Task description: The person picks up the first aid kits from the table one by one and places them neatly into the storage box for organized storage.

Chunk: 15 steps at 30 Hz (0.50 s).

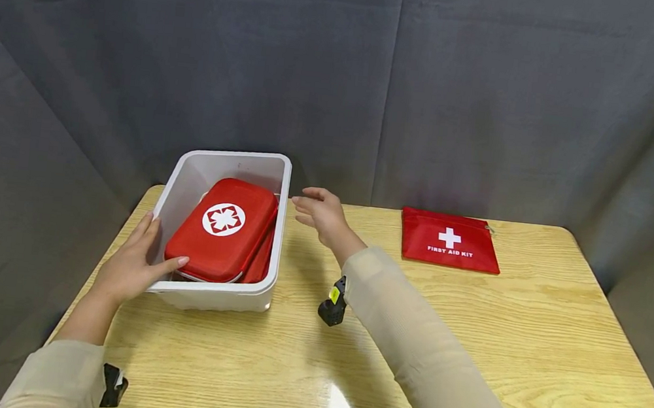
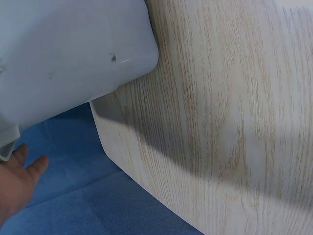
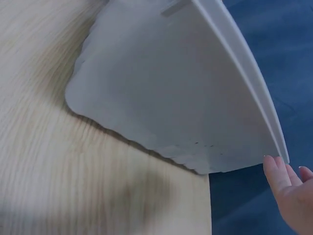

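Note:
A white plastic bin (image 1: 215, 292) stands at the left of the table, with a red zippered case (image 1: 204, 251) marked with a white emblem inside. Under the case, more red material shows along the bin's right wall. My left hand (image 1: 130, 268) is at the bin's near left corner, its fingers extended along the left rim and the thumb reaching over the near rim. To the right of the bin, my right hand (image 1: 324, 215) hangs with relaxed fingers pointing at the rim and holds nothing. In the right wrist view its fingertips (image 3: 276, 169) appear close to the rim's end.
A flat red pouch (image 1: 447, 242) lettered FIRST AID KIT lies at the back right of the wooden table (image 1: 525, 354). Grey curtains (image 1: 338, 87) hang close behind the table and at both sides. The bin sits near the table's left and back edges.

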Tool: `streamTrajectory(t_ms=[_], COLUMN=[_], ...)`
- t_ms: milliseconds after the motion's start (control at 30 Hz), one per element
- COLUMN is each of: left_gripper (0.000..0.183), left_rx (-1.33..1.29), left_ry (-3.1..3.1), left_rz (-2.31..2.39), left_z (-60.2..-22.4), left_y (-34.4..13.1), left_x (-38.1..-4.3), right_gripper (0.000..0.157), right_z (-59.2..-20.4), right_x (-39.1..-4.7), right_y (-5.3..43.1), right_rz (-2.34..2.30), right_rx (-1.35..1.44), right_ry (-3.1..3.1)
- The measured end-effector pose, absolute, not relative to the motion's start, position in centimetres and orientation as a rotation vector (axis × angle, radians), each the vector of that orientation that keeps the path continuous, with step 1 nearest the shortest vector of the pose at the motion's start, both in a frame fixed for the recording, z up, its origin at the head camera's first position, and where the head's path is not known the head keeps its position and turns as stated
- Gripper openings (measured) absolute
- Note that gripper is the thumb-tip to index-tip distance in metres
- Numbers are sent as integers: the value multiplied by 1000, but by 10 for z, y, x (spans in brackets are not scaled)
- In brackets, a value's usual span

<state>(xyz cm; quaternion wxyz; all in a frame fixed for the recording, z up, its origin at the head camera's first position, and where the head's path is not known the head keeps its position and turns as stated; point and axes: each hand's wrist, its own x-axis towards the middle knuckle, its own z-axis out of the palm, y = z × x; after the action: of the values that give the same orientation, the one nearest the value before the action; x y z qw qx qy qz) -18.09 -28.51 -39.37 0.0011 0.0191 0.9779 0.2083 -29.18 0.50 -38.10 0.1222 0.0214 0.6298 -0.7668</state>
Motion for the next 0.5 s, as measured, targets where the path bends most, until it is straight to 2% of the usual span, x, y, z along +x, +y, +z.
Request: streamTrajectory(t_ms=[500], left_gripper=[91], left_rx=[70], left_ry=[3071], left_rz=[656], left_z=[-394], left_y=[-285], left_x=[-181], right_gripper=[43], right_z=[-408], right_x=[-283], right_y=[41], right_rz=[-2279], right_rx=[181], right_ry=[1815])
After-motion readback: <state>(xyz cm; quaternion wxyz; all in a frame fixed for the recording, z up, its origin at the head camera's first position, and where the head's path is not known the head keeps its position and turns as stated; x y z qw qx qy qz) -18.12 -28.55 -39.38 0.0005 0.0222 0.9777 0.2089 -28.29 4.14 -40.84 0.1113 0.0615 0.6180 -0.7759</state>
